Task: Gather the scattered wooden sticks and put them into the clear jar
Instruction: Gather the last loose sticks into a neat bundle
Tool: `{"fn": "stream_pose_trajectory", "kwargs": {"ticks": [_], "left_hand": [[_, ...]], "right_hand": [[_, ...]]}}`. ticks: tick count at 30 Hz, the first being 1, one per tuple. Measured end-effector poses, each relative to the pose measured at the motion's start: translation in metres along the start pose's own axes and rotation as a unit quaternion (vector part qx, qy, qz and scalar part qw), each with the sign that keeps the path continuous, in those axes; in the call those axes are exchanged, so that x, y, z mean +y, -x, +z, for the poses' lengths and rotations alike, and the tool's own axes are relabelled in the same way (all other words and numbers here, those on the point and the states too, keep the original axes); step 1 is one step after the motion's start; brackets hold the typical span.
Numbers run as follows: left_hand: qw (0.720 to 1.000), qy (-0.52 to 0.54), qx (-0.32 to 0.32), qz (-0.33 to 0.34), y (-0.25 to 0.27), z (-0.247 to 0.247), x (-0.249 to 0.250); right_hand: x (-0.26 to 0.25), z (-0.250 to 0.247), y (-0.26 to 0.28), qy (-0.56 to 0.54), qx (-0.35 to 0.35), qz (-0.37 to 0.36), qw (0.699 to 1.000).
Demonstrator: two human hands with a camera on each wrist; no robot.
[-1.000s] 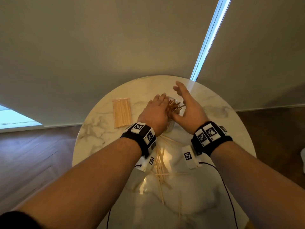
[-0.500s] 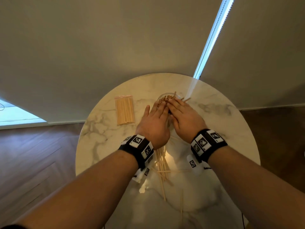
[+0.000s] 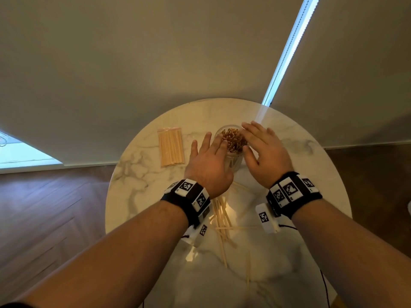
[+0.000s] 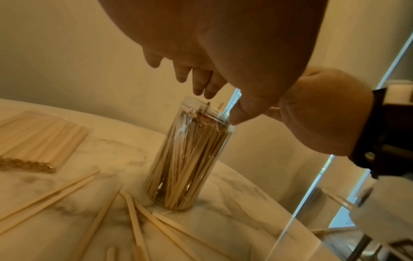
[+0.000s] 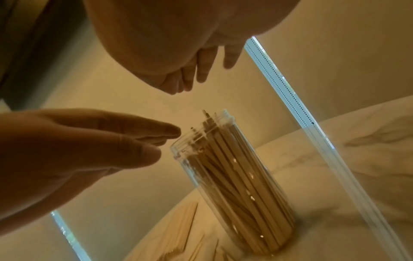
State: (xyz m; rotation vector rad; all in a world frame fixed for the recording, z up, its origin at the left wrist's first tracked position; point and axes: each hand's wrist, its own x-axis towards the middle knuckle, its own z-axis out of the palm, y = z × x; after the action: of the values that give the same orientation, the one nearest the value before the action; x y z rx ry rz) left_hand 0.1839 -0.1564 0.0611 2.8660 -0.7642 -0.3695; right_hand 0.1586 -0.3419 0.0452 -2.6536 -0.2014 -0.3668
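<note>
A tall clear jar (image 3: pixel 232 150) (image 4: pixel 190 159) (image 5: pixel 236 185) packed with upright wooden sticks stands near the far middle of the round marble table (image 3: pixel 138 174). My left hand (image 3: pixel 209 161) hovers flat, fingers straight, over the jar's left rim and holds nothing. My right hand (image 3: pixel 262 150) is flat over the right rim, its thumb close to the jar's mouth, also holding nothing. Several loose sticks (image 3: pixel 222 221) (image 4: pixel 138 226) lie scattered on the table just in front of the jar, partly hidden by my left wrist.
A clear packet of wooden sticks (image 3: pixel 170 146) (image 4: pixel 33 141) lies left of the jar. The table's edge curves close behind the jar, against a blind with a bright gap (image 3: pixel 287 52). Wooden floor lies to both sides.
Both hands, which lay together over the jar's top half a second ago, have spread apart to either side of the mouth. The stick ends now show between them.
</note>
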Motion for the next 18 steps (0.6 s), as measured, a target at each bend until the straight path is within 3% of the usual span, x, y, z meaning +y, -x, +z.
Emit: {"fn": "stream_pose_trajectory", "kwargs": {"ticks": [3, 5, 9, 11, 14, 16, 18], "left_hand": [[0.999, -0.04, 0.006, 0.018, 0.006, 0.002, 0.002], [0.998, -0.054, -0.027, 0.014, 0.0, 0.001, 0.006], [0.996, -0.043, -0.075, -0.006, -0.022, -0.009, 0.01], [0.995, -0.059, -0.078, -0.01, -0.027, -0.012, 0.01], [0.999, -0.048, -0.014, -0.02, -0.022, -0.009, 0.009], [0.999, -0.047, -0.001, -0.02, -0.016, -0.005, 0.01], [0.997, -0.058, -0.048, -0.032, -0.016, -0.002, 0.014]], "right_hand": [[-0.009, 0.001, -0.007, 0.133, -0.165, 0.017, 0.977], [-0.01, 0.001, -0.015, 0.165, -0.216, 0.011, 0.962], [-0.002, -0.01, -0.03, 0.152, -0.169, -0.028, 0.973], [-0.002, -0.01, -0.031, 0.149, -0.231, -0.041, 0.961], [0.0, -0.008, -0.035, 0.163, -0.302, -0.06, 0.937], [0.004, -0.014, -0.04, 0.154, -0.262, -0.066, 0.95], [0.008, -0.019, -0.04, 0.158, -0.206, -0.054, 0.964]]}}
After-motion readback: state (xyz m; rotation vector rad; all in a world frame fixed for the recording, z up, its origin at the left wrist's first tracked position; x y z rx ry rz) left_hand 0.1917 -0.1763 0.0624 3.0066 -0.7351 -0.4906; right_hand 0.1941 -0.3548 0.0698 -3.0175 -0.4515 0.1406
